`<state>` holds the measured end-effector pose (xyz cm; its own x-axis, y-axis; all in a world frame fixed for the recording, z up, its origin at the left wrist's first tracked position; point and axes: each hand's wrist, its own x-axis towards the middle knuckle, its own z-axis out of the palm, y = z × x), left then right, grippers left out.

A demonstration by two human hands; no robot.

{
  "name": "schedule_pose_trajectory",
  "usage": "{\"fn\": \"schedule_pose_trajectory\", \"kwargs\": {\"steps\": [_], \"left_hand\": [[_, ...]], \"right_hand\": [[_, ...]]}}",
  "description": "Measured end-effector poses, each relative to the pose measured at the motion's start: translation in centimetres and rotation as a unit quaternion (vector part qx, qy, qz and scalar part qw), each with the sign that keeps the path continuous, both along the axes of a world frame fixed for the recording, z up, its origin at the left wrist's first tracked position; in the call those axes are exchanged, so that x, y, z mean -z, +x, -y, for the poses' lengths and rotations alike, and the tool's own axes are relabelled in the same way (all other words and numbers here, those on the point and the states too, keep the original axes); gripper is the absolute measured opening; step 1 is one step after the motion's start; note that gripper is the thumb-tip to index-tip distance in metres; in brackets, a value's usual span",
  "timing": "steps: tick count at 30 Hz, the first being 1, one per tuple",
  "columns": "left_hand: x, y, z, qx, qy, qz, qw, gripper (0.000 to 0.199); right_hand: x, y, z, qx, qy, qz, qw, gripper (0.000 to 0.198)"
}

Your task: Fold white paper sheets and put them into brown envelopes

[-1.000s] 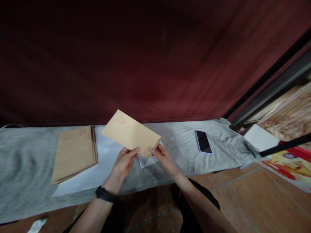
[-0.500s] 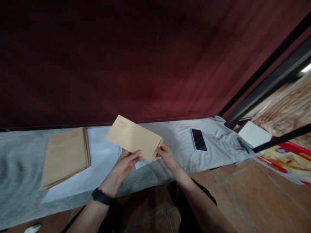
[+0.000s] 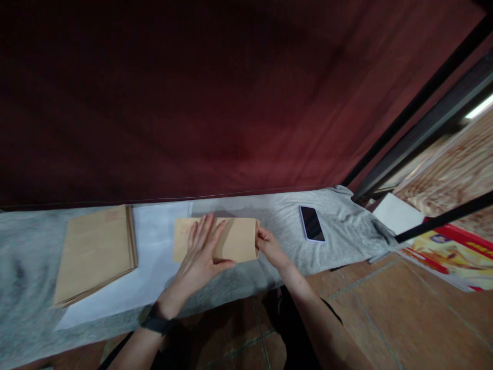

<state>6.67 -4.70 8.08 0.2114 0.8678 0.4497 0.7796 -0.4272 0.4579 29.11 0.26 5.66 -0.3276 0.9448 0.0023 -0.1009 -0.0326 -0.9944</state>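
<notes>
A small tan envelope (image 3: 239,234) with faint red print at its left end lies level on the grey cloth (image 3: 285,218). Across its middle rests my left hand (image 3: 204,249), fingers spread flat and thumb along the near edge. At the envelope's right end, my right hand (image 3: 268,246) is closed with its fingertips at the edge there; how far they reach inside is hidden. Left of the envelope, white paper (image 3: 154,252) lies under a stack of larger brown envelopes (image 3: 94,246).
A phone (image 3: 312,224) in a pale purple case lies on the cloth to the right. Dark red fabric (image 3: 231,128) rises behind. Black bars (image 3: 414,97), a white sheet (image 3: 398,215) and a red and yellow printed box (image 3: 454,254) are at far right, beside the tiled floor (image 3: 385,303).
The small envelope has come down from a tilted, lifted position to lie level on the cloth. My left hand has gone from gripping its lower edge to spreading flat on top.
</notes>
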Motion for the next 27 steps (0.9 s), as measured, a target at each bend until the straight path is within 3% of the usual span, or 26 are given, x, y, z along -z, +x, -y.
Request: {"fn": "schedule_pose_trajectory", "kwargs": {"steps": [3,6,18,27], "left_hand": [[0.6,-0.6,0.0,0.03,0.001,-0.14,0.99,0.109],[1.1,-0.9,0.3,0.053,-0.005,-0.184,0.981,0.115],[1.6,-1.0,0.0,0.051,-0.027,-0.217,0.974,0.124],[0.9,-0.6,-0.1,0.042,0.031,-0.204,0.978,0.098]], "right_hand": [[0.2,0.3,0.1,-0.044,-0.008,0.006,0.999,0.028],[0.3,0.8,0.1,-0.053,0.001,0.019,0.998,0.026],[0.5,1.5,-0.1,-0.066,0.021,0.048,0.996,0.026],[2.5,2.1,-0.8,0.023,0.014,0.073,0.997,0.021]]}}
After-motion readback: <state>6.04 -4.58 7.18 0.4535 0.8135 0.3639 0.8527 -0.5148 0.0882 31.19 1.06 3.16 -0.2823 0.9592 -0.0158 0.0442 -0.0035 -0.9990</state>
